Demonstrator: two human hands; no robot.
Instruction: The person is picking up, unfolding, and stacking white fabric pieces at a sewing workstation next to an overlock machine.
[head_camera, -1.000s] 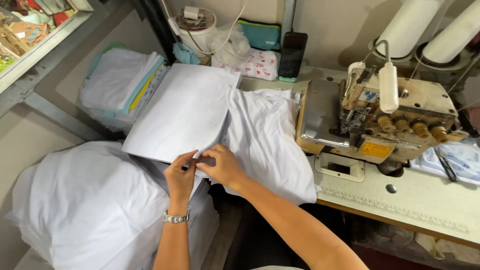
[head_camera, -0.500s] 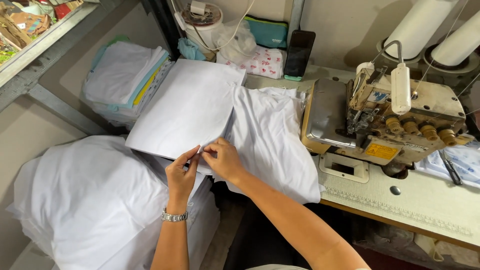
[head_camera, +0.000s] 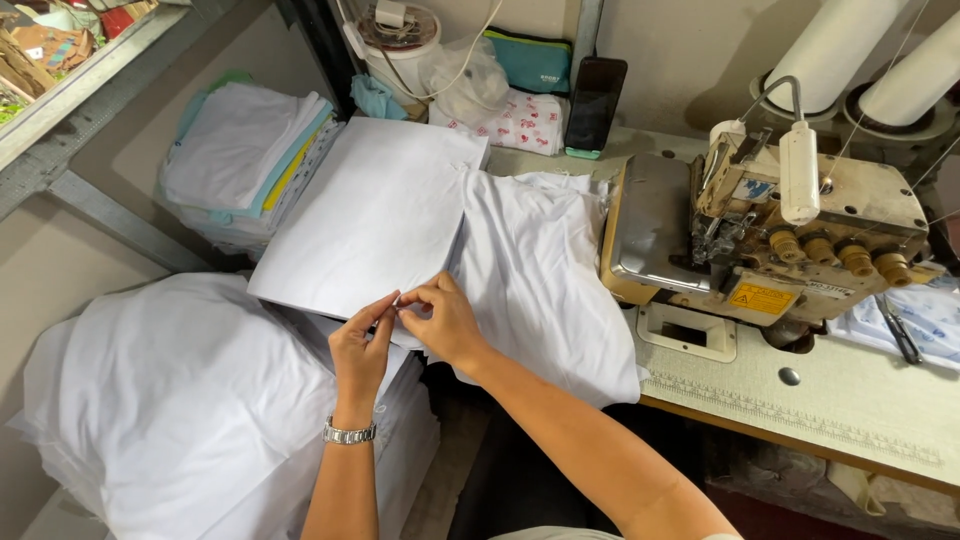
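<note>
A flat stack of white fabric pieces lies tilted between the sewing table and a big heap of white cloth. My left hand, with a metal watch on the wrist, pinches the stack's near edge between thumb and fingers. My right hand meets it at the same spot, fingertips closed on the edge of the top piece. The two hands touch each other there. More white fabric drapes from under the stack over the table's front.
A beige overlock sewing machine stands on the table at the right, with white thread cones behind. Folded coloured cloth is piled at the left. A dark phone leans at the back. White cloth heap fills the lower left.
Both hands have stayed pinched at the stack's near edge, with only small finger shifts. The view has drifted slightly.
</note>
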